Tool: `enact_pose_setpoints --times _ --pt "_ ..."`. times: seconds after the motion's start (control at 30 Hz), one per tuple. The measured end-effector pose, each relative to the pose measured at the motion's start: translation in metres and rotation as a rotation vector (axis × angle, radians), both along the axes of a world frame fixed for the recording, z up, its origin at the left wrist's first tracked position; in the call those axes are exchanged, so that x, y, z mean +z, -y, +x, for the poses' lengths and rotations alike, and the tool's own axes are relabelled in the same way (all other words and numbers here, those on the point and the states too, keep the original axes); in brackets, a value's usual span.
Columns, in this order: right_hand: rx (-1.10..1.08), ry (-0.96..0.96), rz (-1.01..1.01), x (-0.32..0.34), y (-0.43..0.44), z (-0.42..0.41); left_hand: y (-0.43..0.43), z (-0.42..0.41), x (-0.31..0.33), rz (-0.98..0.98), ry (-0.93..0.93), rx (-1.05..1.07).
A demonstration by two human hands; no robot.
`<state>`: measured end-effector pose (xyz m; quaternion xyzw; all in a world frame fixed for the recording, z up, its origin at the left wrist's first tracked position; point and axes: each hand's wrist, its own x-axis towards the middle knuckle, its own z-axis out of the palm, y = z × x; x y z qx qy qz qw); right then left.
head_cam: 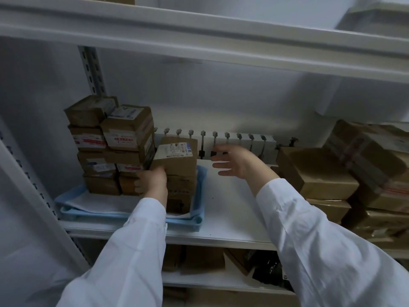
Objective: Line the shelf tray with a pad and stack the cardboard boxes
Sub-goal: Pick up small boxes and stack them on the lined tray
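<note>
White sleeves (132, 251), left hand (152, 182) holding tilted box (177, 158), right hand (234, 161) spread

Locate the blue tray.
Head view, left of centre: the blue tray sits on the white shelf, holding the cardboard boxes that the left hand grips.

a: where's the left hand (151, 182)?
b: gripping a labelled box (177, 156) atop the stack (180, 193) in the blue tray (88, 214), over the white pad (99, 202).
a: the right hand (234, 161)?
b: fingers spread, above the shelf (232, 207).
</note>
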<state>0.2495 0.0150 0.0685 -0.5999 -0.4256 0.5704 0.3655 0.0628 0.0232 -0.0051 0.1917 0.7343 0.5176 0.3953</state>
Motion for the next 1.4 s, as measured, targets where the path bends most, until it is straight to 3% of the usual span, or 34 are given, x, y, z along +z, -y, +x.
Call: enact_pose_setpoints --times 0.07,0.17,0.27,0.37,0.5,0.6,0.67,0.87,1.03,1.23,1.4 --pt "-0.059 0.002 0.024 0.003 -0.001 0.002 0.004 0.009 0.012 0.003 -0.199 0.022" --pt "-0.188 0.053 0.079 0.014 -0.001 0.011 0.009 0.034 0.028 0.178 -0.406 0.034" --pt "-0.330 0.144 0.287 0.017 0.001 0.029 0.015 0.063 0.039 0.385 -0.464 -0.020" --pt "-0.428 0.270 0.462 0.017 0.014 0.060 0.022 0.101 0.048 0.616 -0.411 -0.132" --pt "-0.532 0.512 0.569 0.016 0.028 0.101 0.033 0.149 0.057 0.629 -0.165 -0.399" --pt "-0.577 0.799 0.390 0.017 0.034 0.132 0.037 0.182 0.056 0.511 -0.092 -0.642" --pt "-0.559 0.867 0.229 0.018 0.039 0.153 0.039 0.202 0.052 0.366 -0.049 -0.778" --pt "-0.507 0.910 0.021 0.008 0.054 0.196 0.052 0.245 0.046 0.113 0.141 -0.983" --pt "-0.452 0.699 0.077 0.003 0.061 0.208 0.057 0.263 0.040 0.037 0.322 -1.020" --pt "-0.526 0.390 0.311 -0.003 0.067 0.216 0.051 0.264 0.036 0.121 0.523 -0.747" --pt "-0.482 0.472 0.126 -0.012 0.065 0.220 0.042 0.244 0.027 0.185 0.568 -0.535"
